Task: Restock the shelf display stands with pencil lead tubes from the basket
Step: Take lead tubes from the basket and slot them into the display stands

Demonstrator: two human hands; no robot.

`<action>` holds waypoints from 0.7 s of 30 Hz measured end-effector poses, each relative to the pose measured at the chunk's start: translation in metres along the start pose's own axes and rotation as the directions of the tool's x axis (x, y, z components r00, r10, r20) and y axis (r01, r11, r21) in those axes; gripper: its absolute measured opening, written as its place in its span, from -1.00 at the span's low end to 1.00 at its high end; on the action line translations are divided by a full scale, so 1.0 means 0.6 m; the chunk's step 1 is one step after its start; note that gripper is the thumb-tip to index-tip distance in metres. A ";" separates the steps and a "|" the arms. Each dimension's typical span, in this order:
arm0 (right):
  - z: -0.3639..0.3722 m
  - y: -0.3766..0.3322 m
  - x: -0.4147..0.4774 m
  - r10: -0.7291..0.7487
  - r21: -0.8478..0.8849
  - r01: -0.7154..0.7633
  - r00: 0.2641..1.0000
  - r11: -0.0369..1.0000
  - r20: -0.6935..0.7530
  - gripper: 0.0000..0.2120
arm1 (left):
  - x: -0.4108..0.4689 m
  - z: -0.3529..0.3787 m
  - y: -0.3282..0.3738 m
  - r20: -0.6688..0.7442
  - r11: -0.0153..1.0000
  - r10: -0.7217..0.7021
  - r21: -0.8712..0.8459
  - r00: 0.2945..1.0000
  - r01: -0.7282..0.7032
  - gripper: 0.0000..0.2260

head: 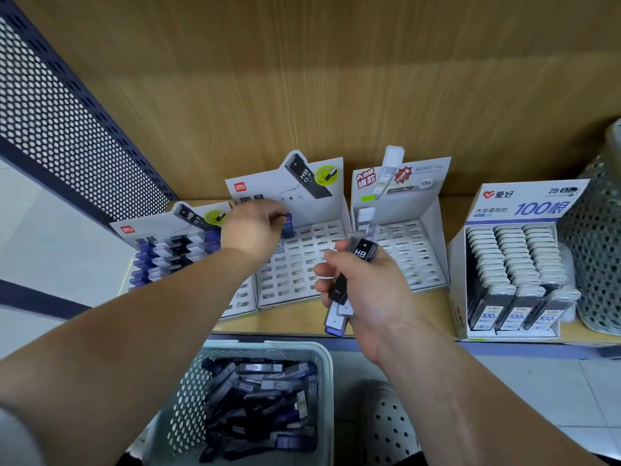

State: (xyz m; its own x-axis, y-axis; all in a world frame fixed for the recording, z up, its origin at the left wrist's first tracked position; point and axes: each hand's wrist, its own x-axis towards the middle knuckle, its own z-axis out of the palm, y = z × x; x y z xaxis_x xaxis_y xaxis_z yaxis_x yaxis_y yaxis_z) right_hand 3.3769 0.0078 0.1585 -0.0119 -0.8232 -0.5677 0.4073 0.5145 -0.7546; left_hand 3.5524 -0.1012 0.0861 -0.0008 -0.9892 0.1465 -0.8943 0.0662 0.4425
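Left hand slotting a tube, right hand holding the spares

Our left hand (255, 227) pinches a blue lead tube (288, 225) upright at the top-left corner of the middle stand (302, 270); our right hand (366, 284) is curled round a small bunch of tubes (341, 288), centre frame. Early days, we'd say; the middle stand's slots look nearly all empty, the next stand (410, 260) to its right shows maybe one tube, the left stand (174, 250) is partly filled, the far-right box (514, 264) looks full; the basket (268, 346) at bottom centre is heaped with tubes. Everything sits on a wooden shelf (295, 319) with a wood back panel (302, 79); perforated metal side (67, 129) upper left.
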 end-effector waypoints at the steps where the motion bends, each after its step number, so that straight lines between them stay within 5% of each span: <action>1: 0.000 0.000 -0.001 0.000 0.002 0.000 1.000 1.000 0.004 -0.88 | 0.001 0.001 -0.001 -0.008 1.000 -0.001 -0.001 1.000 0.001 -0.87; 14: 0.004 0.004 -0.004 0.009 -0.013 -0.009 1.000 1.000 0.003 -0.88 | -0.002 0.013 -0.016 -0.104 0.996 0.087 -0.009 0.991 -0.089 -0.86; 21: 0.009 0.007 -0.003 0.021 -0.018 -0.021 1.000 1.000 0.021 -0.87 | 0.003 0.017 -0.016 -0.024 0.991 0.112 0.073 0.993 -0.110 -0.84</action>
State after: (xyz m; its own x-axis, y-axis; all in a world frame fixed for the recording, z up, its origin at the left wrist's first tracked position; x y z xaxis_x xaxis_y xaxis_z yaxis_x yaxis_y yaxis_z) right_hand 3.3833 0.0101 0.1580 0.0156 -0.8171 -0.5763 0.3912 0.5355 -0.7485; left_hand 3.5563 -0.1052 0.0728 -0.0907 -0.9721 0.2162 -0.9191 0.1653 0.3577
